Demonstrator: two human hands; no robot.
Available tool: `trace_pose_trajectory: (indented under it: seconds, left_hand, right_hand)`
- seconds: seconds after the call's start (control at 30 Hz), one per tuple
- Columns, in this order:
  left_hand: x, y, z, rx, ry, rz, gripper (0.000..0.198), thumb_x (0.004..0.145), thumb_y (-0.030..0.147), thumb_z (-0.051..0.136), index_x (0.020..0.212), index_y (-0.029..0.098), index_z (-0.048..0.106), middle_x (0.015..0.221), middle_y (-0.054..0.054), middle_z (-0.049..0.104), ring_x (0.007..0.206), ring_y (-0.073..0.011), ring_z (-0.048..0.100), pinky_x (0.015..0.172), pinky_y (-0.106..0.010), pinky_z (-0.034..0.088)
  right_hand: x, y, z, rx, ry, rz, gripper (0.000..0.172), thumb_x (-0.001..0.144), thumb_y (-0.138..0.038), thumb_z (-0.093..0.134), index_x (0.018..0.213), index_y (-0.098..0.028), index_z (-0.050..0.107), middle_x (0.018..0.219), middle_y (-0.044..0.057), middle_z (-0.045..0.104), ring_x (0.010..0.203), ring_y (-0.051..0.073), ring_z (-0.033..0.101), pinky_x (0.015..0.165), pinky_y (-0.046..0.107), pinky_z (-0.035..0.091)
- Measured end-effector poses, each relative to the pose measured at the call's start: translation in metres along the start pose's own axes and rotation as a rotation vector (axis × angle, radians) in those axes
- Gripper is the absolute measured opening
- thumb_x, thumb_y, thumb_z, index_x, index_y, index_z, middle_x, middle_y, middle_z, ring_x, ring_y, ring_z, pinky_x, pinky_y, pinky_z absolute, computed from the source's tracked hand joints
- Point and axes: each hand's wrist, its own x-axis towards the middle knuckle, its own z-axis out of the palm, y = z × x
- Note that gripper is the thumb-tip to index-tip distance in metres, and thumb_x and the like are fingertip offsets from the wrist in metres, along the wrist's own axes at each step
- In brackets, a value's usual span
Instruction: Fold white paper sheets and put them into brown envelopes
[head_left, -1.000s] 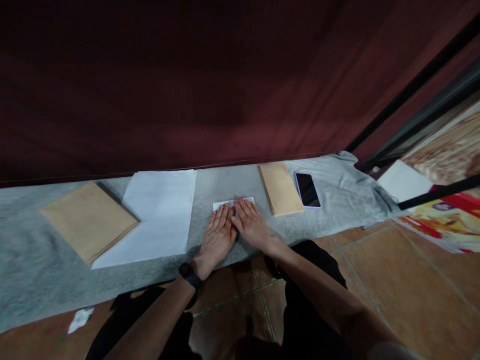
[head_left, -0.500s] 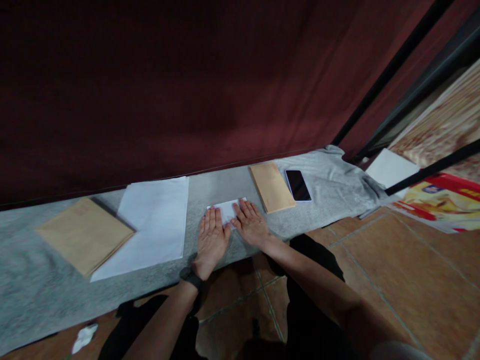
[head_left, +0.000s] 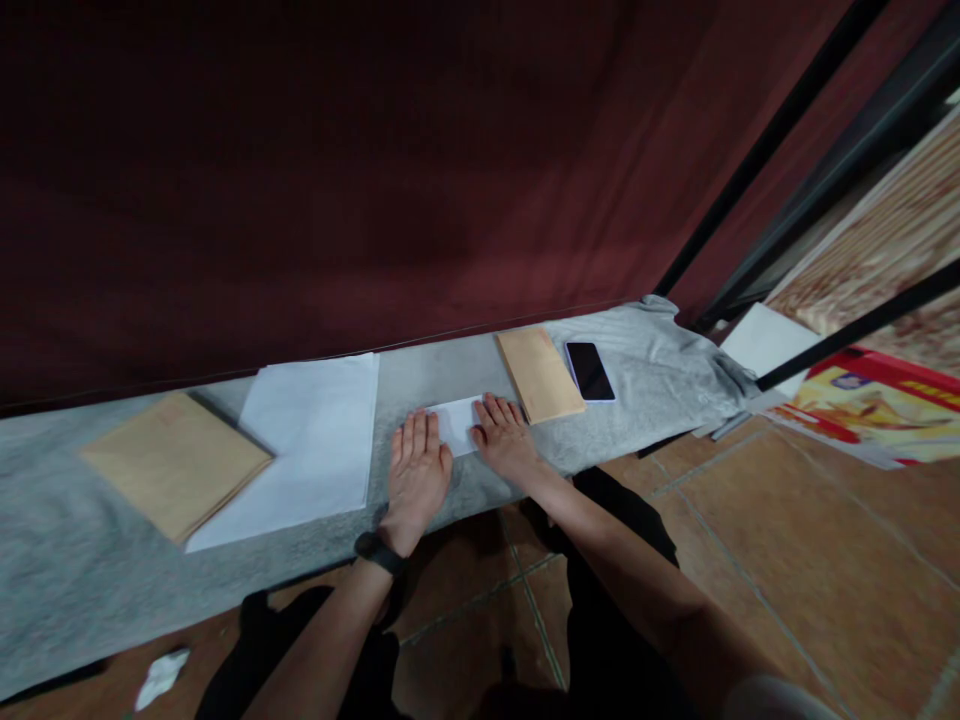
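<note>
hands (head_left: pixel 418 480) have slid apart across small white paper (head_left: pixel 459 424).

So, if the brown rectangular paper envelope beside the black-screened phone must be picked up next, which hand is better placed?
Probably the right hand: it lies close beside that brown rectangular paper envelope. The left hand is farther away, across the small white rectangular paper that both hands touch.

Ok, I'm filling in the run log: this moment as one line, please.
left hand: flat on small paper, left end | right hand: same, right end | phone: beside envelope
</note>
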Motion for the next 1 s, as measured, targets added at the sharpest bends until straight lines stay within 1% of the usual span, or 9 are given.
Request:
trace_pose_trajectory:
  seconds: [0.1,0.17,0.27,0.33,0.47,0.63,0.8,1.0]
  left_hand:
    - [0.006,0.004,-0.001,-0.010,-0.032,0.046,0.060,0.100,0.026,0.031,0.155,0.004,0.036,0.162,-0.019,0.036,0.154,-0.0298,0.026,0.124,-0.052,0.027]
    - [0.008,0.006,0.001,-0.011,-0.071,0.074,0.059,0.100,0.025,0.031,0.155,0.006,0.037,0.162,-0.018,0.036,0.154,-0.0291,0.026,0.125,-0.051,0.027]
    - [0.010,0.007,0.006,-0.001,-0.117,0.098,0.058,0.100,0.023,0.030,0.154,0.007,0.040,0.162,-0.016,0.038,0.154,-0.0275,0.028,0.125,-0.049,0.026]
    - [0.009,0.006,0.009,0.007,-0.124,0.093,0.057,0.100,0.023,0.029,0.154,0.006,0.041,0.162,-0.017,0.037,0.153,-0.0274,0.029,0.126,-0.049,0.025]
    - [0.009,0.004,0.014,0.003,-0.132,0.067,0.058,0.101,0.025,0.030,0.154,0.005,0.039,0.162,-0.018,0.035,0.153,-0.0277,0.029,0.126,-0.048,0.025]
    - [0.013,0.001,0.016,0.020,-0.141,-0.009,0.058,0.101,0.025,0.032,0.153,0.001,0.039,0.163,-0.020,0.033,0.154,-0.0297,0.027,0.126,-0.047,0.026]
    - [0.014,0.000,0.017,0.046,-0.092,-0.029,0.058,0.101,0.027,0.035,0.153,0.003,0.039,0.163,-0.020,0.034,0.154,-0.0301,0.028,0.125,-0.047,0.026]
    - [0.014,0.002,0.015,0.053,-0.099,-0.058,0.057,0.101,0.029,0.037,0.153,0.005,0.041,0.162,-0.021,0.035,0.153,-0.0316,0.030,0.123,-0.048,0.028]
  right_hand:
    - [0.004,-0.005,-0.005,0.018,0.021,0.003,0.055,0.106,-0.036,0.038,0.153,-0.008,0.044,0.162,0.015,0.038,0.152,0.029,0.032,0.125,0.047,0.024]
    - [0.007,-0.009,-0.006,0.034,0.042,-0.037,0.055,0.108,-0.036,0.034,0.153,-0.006,0.043,0.162,0.015,0.038,0.152,0.028,0.032,0.125,0.045,0.025]
    - [0.008,-0.015,-0.002,0.057,0.039,-0.143,0.055,0.109,-0.038,0.030,0.154,-0.010,0.043,0.163,0.011,0.036,0.152,0.025,0.032,0.125,0.043,0.026]
    - [0.007,-0.017,0.004,0.062,0.019,-0.177,0.055,0.109,-0.040,0.031,0.153,-0.011,0.044,0.163,0.010,0.037,0.152,0.024,0.033,0.125,0.042,0.026]
    - [0.005,-0.014,0.014,0.051,0.009,-0.168,0.056,0.109,-0.042,0.031,0.154,-0.012,0.043,0.163,0.011,0.036,0.152,0.025,0.032,0.125,0.043,0.027]
    - [0.007,-0.009,0.020,0.015,0.059,-0.151,0.054,0.108,-0.040,0.034,0.155,-0.014,0.042,0.164,0.013,0.032,0.153,0.027,0.031,0.125,0.047,0.026]
    - [0.009,-0.008,0.022,-0.013,0.088,-0.110,0.055,0.108,-0.041,0.037,0.155,-0.015,0.042,0.165,0.015,0.030,0.152,0.029,0.032,0.124,0.046,0.026]
    - [0.007,-0.004,0.023,-0.040,0.117,-0.100,0.055,0.107,-0.043,0.039,0.155,-0.016,0.042,0.164,0.014,0.032,0.151,0.028,0.034,0.122,0.047,0.028]
